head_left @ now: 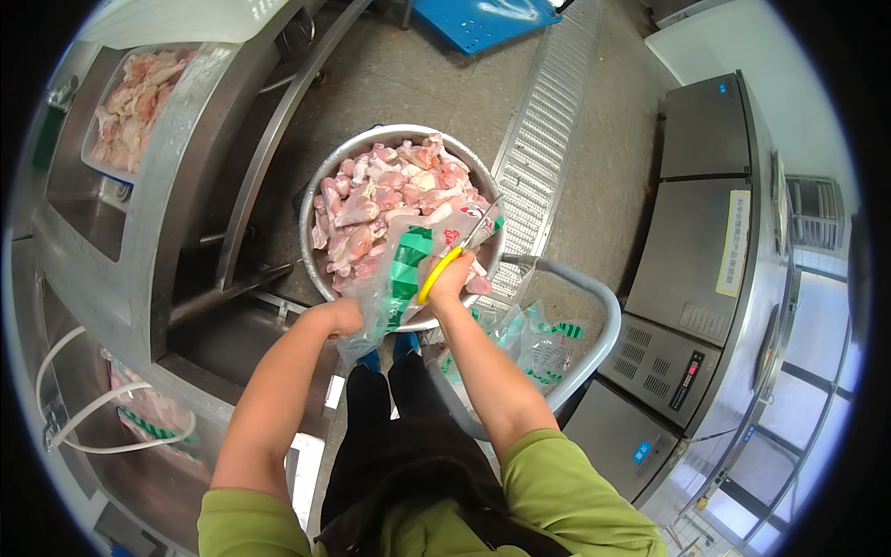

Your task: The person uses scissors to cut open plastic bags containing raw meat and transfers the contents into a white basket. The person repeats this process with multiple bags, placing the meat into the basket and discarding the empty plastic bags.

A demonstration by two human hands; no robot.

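My left hand grips the near end of a clear plastic bag with green and red print. In my right hand is a pair of scissors with yellow handles, its blades pointing up and to the right across the bag. Whether the bag's far end is also pinched in the right hand I cannot tell. Beneath both hands stands a round metal basin heaped with raw chicken pieces, mostly drumsticks. The bag hides the basin's near part.
Right of my legs, a grey-rimmed bin holds crumpled plastic bags. Steel sinks line the left; one holds a tub of chicken, another a filled bag beside a white hose. A floor drain grate passes a steel refrigerator.
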